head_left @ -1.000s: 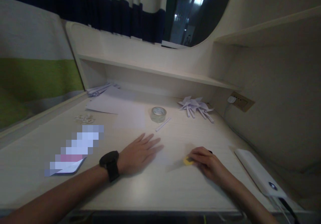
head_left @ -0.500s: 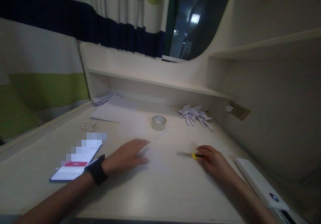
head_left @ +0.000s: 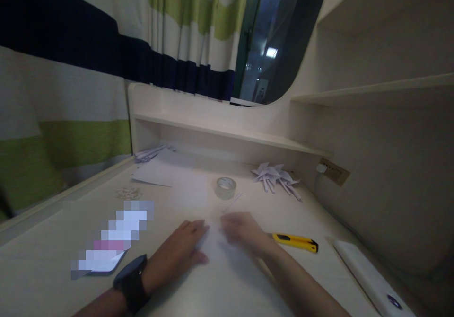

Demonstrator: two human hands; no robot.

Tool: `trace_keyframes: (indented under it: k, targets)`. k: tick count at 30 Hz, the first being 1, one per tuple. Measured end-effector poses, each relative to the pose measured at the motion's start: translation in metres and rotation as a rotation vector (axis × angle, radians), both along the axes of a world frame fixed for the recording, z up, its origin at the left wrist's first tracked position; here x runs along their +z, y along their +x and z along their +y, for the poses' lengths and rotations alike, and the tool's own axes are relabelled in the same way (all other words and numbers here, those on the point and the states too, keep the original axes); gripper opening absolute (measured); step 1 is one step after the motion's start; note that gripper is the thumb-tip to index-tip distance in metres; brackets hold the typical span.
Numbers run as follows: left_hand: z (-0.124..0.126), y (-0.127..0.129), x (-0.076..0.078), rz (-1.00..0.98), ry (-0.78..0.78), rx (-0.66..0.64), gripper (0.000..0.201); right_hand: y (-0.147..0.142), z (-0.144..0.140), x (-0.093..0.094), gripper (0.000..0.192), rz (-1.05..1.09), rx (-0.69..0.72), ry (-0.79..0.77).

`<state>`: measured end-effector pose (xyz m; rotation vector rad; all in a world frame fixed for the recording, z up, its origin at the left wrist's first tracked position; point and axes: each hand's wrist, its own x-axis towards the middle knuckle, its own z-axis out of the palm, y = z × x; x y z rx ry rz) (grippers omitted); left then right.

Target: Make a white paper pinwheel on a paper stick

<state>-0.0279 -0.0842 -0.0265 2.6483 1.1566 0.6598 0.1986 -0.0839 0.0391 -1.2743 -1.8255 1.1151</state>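
Note:
My left hand (head_left: 182,247), with a dark watch on its wrist, rests low over the desk with fingers stretched and thumb apart. Its fingertips reach the left edge of a faint white piece of paper (head_left: 215,245). Just across that paper is my right hand (head_left: 244,234), smeared by motion, so its fingers cannot be made out. A yellow-and-black utility knife (head_left: 296,242) lies on the desk to the right, partly behind my right forearm. Beyond the hands sit a thin white paper stick (head_left: 233,202) and a roll of clear tape (head_left: 225,188).
Several paper pinwheels (head_left: 275,175) lie at the back right. White sheets (head_left: 159,168) and rolled paper sticks (head_left: 154,153) are at the back left. Small pale pieces (head_left: 128,193) and a phone (head_left: 113,241) lie left. A long white device (head_left: 369,274) borders the right side.
My right hand has let go of the utility knife, which now lies on the desk, and has moved left to the paper. The whole view has shifted, with the desk lower in it.

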Motion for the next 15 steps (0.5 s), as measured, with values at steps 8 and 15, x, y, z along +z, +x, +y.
trace_keyframes:
  k: [8, 15]
  targets:
    - [0.000, 0.001, -0.002, -0.029, -0.022, 0.013, 0.054, -0.008, 0.002, 0.004, 0.029, 0.013, -0.034, 0.009]
    - [-0.008, 0.001, 0.012, -0.032, -0.045, 0.008, 0.050, -0.011, 0.006, 0.001, 0.026, 0.001, -0.076, 0.076]
